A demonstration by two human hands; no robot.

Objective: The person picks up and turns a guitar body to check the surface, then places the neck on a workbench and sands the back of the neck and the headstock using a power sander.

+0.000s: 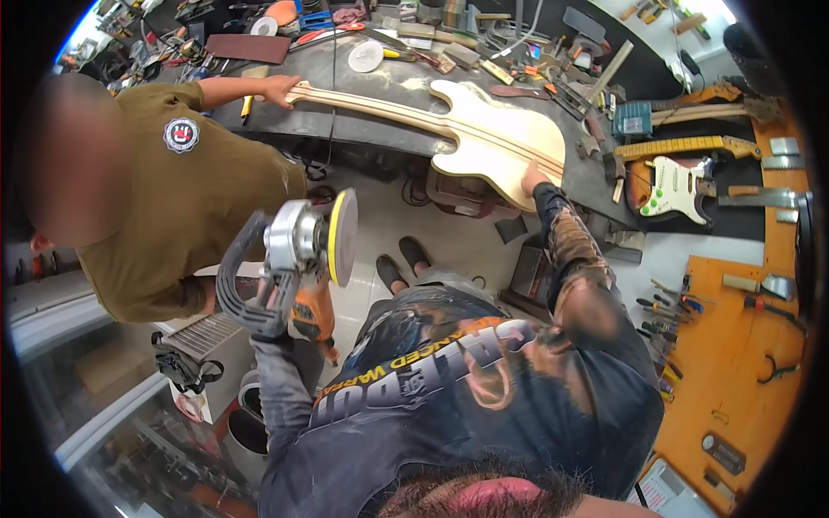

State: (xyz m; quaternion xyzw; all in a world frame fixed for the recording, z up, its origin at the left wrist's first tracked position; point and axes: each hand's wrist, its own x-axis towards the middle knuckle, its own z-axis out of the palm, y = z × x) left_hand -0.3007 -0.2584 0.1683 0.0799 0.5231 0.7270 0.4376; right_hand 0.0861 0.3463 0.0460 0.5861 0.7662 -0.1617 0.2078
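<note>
An orange-and-silver disc sander [311, 237] is raised at my left side, its yellow-edged round pad [343, 237] turned to the right. My left hand [269, 318] grips it by the grey loop handle, and the tool partly hides the fingers. On the dark workbench lies an unfinished, pale wooden electric guitar [496, 138] with darker stripes along its middle. My right hand [537, 175] rests on the near right edge of its body, a finger stretched out over the wood. At the far left, a co-worker's hand [281, 90] holds the end of the neck.
The co-worker in a brown shirt [199, 173] stands to my left. Tools and sanding discs crowd the back of the workbench [380, 142]. Another guitar with a white plate [673, 190] lies at right, beside an orange tool board [721, 345]. A cable [334, 104] hangs over the bench.
</note>
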